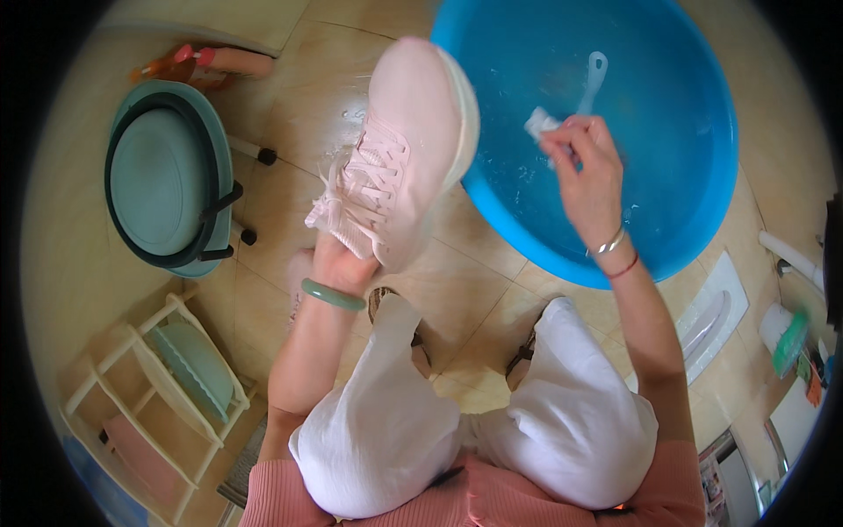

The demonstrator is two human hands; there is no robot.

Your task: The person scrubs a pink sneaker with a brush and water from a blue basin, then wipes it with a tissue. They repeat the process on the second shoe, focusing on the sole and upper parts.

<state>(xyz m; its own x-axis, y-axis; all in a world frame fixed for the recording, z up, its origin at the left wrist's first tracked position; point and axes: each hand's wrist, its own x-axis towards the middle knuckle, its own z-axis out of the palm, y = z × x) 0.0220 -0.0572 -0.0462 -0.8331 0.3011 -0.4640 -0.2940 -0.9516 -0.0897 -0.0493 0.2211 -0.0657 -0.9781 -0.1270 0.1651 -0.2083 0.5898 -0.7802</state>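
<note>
Head view: above beige floor tiles (487,299), I can't tell how the left hand (344,263) grips inside a pale-pink lace-up sneaker (413,132), left of a rounded blue plastic basin (702,198) over which the right hand (592,167) pinches a small white object (539,124).

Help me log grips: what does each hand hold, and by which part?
Left hand: pink lace-up sneaker, held from inside its ankle opening. Right hand: small blurred white item, pinched at its near end.
</note>
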